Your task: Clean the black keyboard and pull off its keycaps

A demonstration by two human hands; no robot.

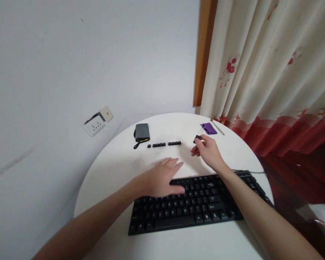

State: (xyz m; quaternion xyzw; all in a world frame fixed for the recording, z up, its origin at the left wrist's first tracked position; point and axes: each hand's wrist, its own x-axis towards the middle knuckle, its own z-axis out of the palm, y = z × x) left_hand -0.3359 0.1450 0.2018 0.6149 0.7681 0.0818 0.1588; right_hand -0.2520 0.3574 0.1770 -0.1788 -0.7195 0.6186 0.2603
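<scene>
A black keyboard (176,222) lies at the front of the round white table (105,187). Over its upper left part is my left hand (164,178), fingers spread and thumb reaching across the keys; whether it touches them I cannot tell. My right hand (207,150) is raised beyond the keyboard's far edge, pinching a small black-handled wire keycap puller (197,138) with thin wires. Left of it, black keycaps (159,144) stand in a row on the table, a few in separate groups. My left hand hides some of the keyboard's keys.
A grey zip pouch (142,132) with a black loop sits at the back left. At the back right are a small purple pouch (209,128) and a thin pale brush-like stick (218,127). The keyboard's cable (256,172) runs off the right edge. Wall and curtain (233,90) stand behind.
</scene>
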